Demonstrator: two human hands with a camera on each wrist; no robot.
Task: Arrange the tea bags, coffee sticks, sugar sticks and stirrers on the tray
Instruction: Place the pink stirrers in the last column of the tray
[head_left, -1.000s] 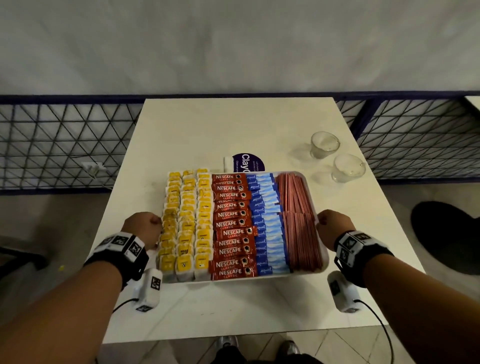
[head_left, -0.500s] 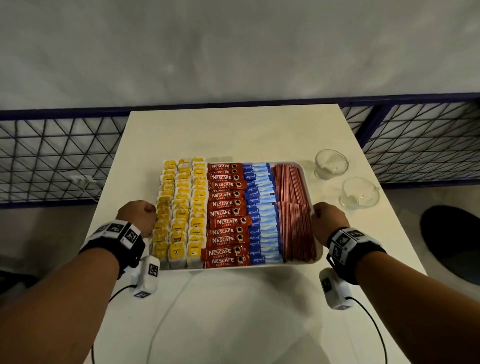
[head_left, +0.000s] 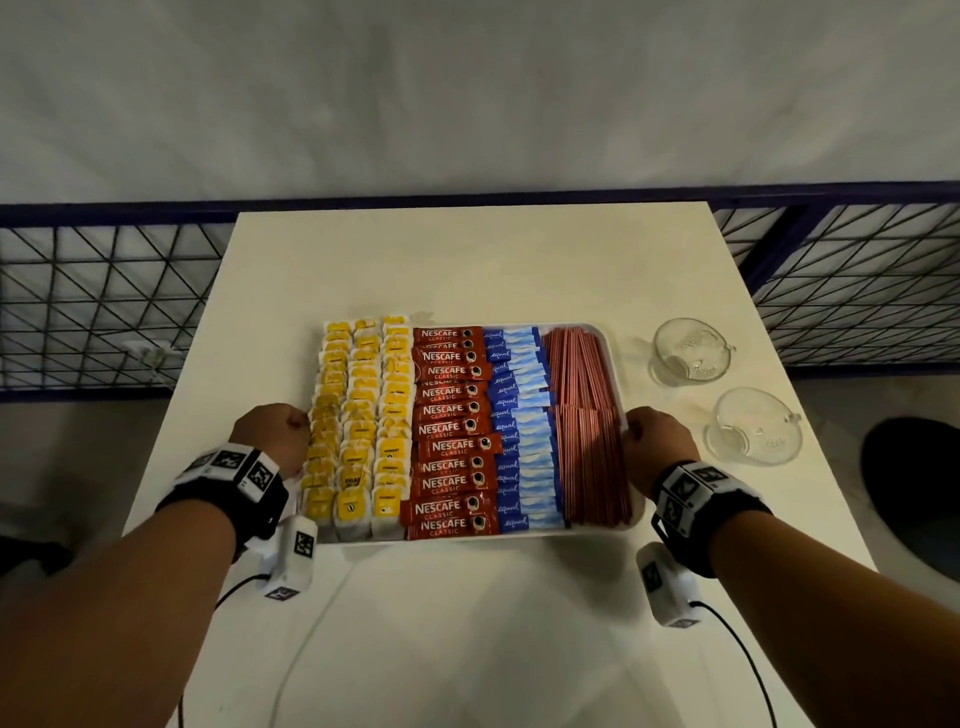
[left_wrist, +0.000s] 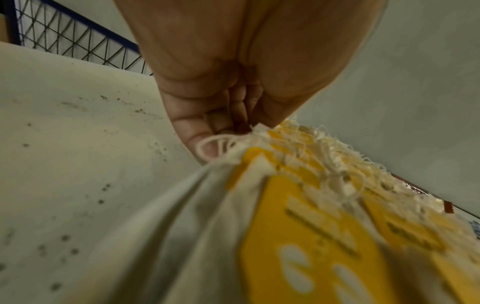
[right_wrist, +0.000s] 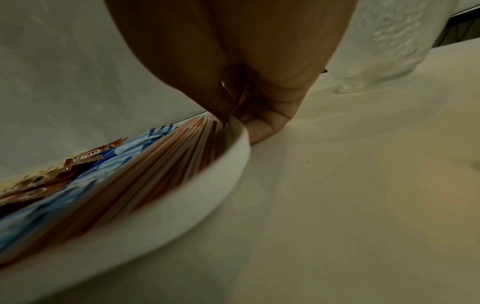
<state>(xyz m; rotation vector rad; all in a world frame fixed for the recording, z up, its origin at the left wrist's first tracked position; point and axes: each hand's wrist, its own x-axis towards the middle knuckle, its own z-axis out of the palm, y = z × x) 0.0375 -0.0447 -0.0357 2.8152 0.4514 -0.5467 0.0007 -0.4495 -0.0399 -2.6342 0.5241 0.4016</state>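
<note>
A white tray (head_left: 608, 338) sits on the table, filled in columns: yellow tea bags (head_left: 358, 415) at the left, red coffee sticks (head_left: 452, 431), blue sugar sticks (head_left: 524, 426), and reddish stirrers (head_left: 587, 415) at the right. My left hand (head_left: 275, 431) grips the tray's left edge beside the tea bags (left_wrist: 311, 226), fingers curled under. My right hand (head_left: 654, 436) grips the right rim (right_wrist: 233, 156) next to the stirrers (right_wrist: 166, 164), thumb inside and fingers outside.
Two clear glass cups (head_left: 688, 351) (head_left: 753, 426) stand on the table right of the tray, close to my right hand. The white table (head_left: 467, 265) has bare surface behind and in front of the tray. A blue wire fence (head_left: 93, 301) runs behind the table.
Both hands have kept hold of the tray and carried it away from me along the table. A purple-labelled item seen behind the tray a second ago is no longer in sight.
</note>
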